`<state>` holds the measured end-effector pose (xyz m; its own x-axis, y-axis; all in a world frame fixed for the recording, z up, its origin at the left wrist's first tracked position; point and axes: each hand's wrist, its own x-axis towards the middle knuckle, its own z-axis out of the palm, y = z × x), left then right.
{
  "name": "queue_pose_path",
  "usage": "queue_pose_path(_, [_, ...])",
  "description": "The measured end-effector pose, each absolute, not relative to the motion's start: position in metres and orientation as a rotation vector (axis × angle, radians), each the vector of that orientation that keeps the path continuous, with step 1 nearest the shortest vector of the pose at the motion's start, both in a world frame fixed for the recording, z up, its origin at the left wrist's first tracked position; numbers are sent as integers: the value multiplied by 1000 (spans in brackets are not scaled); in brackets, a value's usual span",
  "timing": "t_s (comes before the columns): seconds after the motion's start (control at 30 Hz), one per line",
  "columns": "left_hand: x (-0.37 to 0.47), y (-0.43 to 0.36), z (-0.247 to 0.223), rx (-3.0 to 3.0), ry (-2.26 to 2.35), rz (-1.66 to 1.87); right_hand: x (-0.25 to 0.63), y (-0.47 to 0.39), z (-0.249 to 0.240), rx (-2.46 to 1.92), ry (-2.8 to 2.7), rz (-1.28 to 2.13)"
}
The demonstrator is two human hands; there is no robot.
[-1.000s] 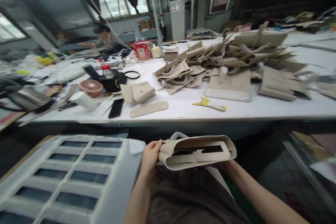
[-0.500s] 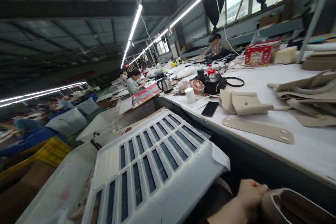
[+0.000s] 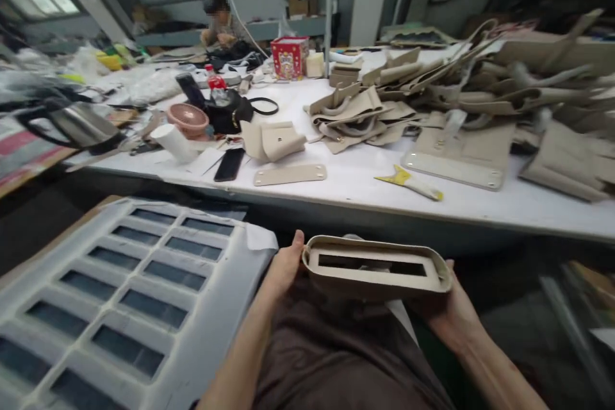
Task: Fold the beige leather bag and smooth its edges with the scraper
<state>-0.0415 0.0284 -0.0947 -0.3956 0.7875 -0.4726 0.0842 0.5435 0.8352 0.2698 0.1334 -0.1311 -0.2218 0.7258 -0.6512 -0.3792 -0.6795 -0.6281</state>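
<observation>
The person sits low at the desk (image 3: pixel 365 195), with a beige bag panel (image 3: pixel 375 267) held over the lap, just below the desk edge. The left hand (image 3: pixel 284 267) takes the panel's left end, thumb up against the rim, and the right hand (image 3: pixel 451 314) cups the right end from beneath; each grip is closed on the piece, 1 at either end, likely so the long cut-out slot faces up and stays level for looking into.

At 10 o'clock from the hands lies a white slatted crate (image 3: pixel 144 282), tilted, close to the left forearm. On the desk at 12 o'clock sits a flat beige strip (image 3: pixel 290 174) with rivets at its ends, a folded beige piece (image 3: pixel 273 141) behind it, and a dark phone (image 3: pixel 229 164) beside them. A yellow-ended tool (image 3: pixel 408 182) lies at 1 o'clock, within easy reach. Further toward 2 o'clock a heap of beige panels (image 3: pixel 461 96) covers the desk. Another person sits far off at 11 o'clock.
</observation>
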Motion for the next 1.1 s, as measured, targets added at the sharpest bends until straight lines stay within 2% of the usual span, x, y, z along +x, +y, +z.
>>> queue_pose_path(0.07, [-46,27,-68,1005,1919,674,269,122,-116,-1354,-550,1953])
queue_pose_path(0.2, [-51,43,-44,1431,2068,102,274,120,-96,-1587,-1337,1648])
queue_pose_path(0.33, [-46,51,-40,1517,2101,-120,284,129,-88,-1730,-1666,1342])
queue_pose_path(0.57, [-38,41,-44,1404,2176,-124,283,139,-88,-1836,-1917,1139])
queue_pose_path(0.9, [-36,39,-48,1332,2149,70,290,160,-74,-1777,-2314,1036])
queue_pose_path(1.1, [-35,38,-51,1364,2169,37,290,171,-65,-1697,-2499,1029])
